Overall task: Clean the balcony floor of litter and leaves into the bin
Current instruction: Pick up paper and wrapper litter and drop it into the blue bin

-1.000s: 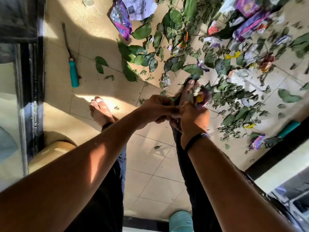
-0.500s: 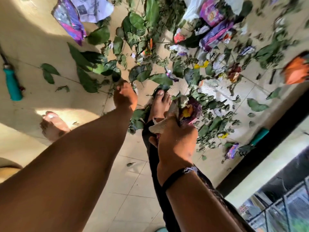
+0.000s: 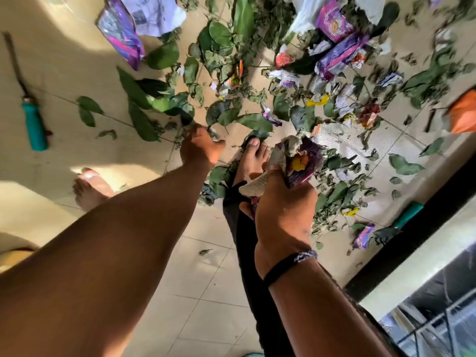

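Beige tile floor (image 3: pixel 206 292) pretty much covered in mess on the far side: green leaves (image 3: pixel 164 55) all over, mixed with crumpled wrappers and paper. Biggest bits are a purple packet (image 3: pixel 121 34) with a white printed sheet (image 3: pixel 157 14) next to it up top left, plus a couple more purple packs (image 3: pixel 337 52) toward the top right, and a white paper towel (image 3: pixel 337 140) lying flat just past the toes.

Right hand (image 3: pixel 283 215) is wrapped around a bundle of collected litter (image 3: pixel 296 161), you can see crumpled paper, a purple wrapper and something yellow-orange poking out the top. It's held up above the floor, right over the right foot (image 3: pixel 253 158). There's a dark band on that wrist (image 3: pixel 286 266).

Left hand (image 3: pixel 199 148) is reaching down to the edge of the leaf pile, fingers curled downward at the leaves by the tile joint. Can't honestly tell if it's actually got hold of a leaf or just touching them, the fingertips are hidden behind the back of the hand.

Left foot (image 3: pixel 90 186) is bare and sits in a sunny patch, well apart from the mess. Further left on the floor there's a tool with a teal handle (image 3: pixel 34 127), lying on its own. Another teal handle (image 3: pixel 408 215) lies by the dark strip on the right edge, next to a small purple wrapper (image 3: pixel 363 235). Something orange (image 3: pixel 463 112) is cut off at the right side, can't tell what it is. No bin that I can make out for sure.
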{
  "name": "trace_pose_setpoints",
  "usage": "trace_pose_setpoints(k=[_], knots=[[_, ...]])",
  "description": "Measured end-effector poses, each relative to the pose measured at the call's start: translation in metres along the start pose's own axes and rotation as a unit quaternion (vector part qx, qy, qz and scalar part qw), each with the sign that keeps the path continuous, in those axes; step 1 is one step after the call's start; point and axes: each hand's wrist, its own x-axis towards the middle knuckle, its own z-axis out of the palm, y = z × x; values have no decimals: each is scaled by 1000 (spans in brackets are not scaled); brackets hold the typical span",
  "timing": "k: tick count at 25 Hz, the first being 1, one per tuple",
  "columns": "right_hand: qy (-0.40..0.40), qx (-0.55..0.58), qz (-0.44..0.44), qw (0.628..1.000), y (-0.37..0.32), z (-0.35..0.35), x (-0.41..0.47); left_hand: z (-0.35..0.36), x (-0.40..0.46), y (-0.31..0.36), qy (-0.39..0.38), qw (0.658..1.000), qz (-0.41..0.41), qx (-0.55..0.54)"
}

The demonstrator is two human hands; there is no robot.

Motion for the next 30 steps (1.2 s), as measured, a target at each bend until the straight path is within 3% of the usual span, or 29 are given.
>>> trace_pose_setpoints(k=[1,3,6,7,9,12,14,17,19,26,28,30], knots=[[-5,2,4,1000,2,-1,3,31,21,-5,-14,999,-25,17],[-18,6,14,1000,8,2,4,25,10,-5,10,999,-33,-8],[-28,15,44,999,5,11,-8,-19,-30,-16,104,988,-40,-105],[-30,22,51,998,4,14,-10,-37,-42,-21,104,986,-42,-121],[-41,45,66,996,3,19,-12,-70,-62,-29,42,974,-37,-219],[-93,71,102,988,10,28,-23,-126,-97,-30,-93,897,-33,-432],[-152,96,121,976,15,36,-41,-146,-113,-37,-177,865,17,-469],[-223,162,98,956,20,46,-55,-160,-124,-48,-225,861,112,-442],[-239,209,66,946,21,48,-53,-167,-119,-55,-252,866,103,-419],[-193,188,76,960,18,48,-49,-210,-96,-44,-370,889,156,-222],[-169,190,83,964,16,47,-47,-210,-76,-35,-279,936,157,-148],[-149,193,90,966,11,48,-45,-201,-42,-24,-103,973,202,-46]])
